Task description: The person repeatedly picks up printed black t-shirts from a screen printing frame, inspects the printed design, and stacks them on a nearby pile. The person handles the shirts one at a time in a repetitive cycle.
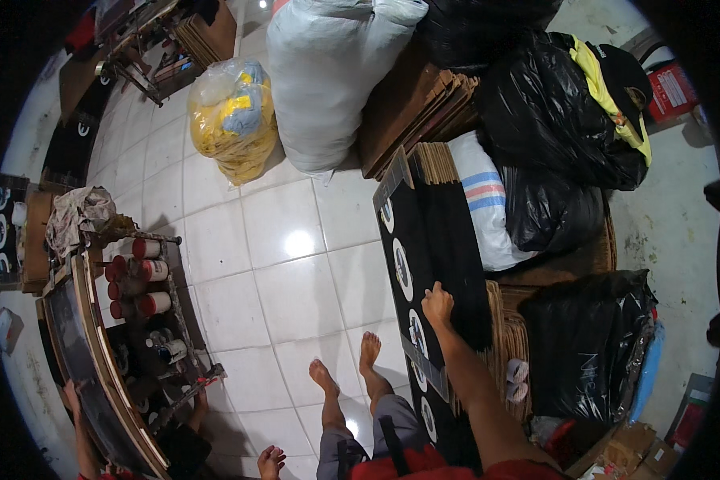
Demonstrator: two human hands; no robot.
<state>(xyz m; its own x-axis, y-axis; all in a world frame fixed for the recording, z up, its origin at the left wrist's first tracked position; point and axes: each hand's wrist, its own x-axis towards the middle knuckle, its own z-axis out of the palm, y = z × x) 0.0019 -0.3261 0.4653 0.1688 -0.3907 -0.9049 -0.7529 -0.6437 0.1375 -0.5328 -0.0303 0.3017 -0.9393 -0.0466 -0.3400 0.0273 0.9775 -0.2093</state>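
My right hand (438, 306) is closed over a long black cloth-covered board (454, 240). Its fingers are bunched together, and what they pinch, if anything, is hidden. Along the board's left side runs a row of white round prints (402, 270) on black. A grey metal strip (426, 366) crosses this row below my hand, and a similar grey piece (392, 178) lies at the far end. My left hand (271, 462) hangs low over the floor near the lower edge, fingers curled in, with nothing visible in it.
Black bags (568, 112), a tall white sack (320, 88) and a yellow-filled bag (236, 128) stand beyond. Stacked brown boards (508, 344) lie right of the black board. At left, another person's hand (72, 398) touches a framed screen (76, 336) beside shelved red-lidded containers (148, 270).
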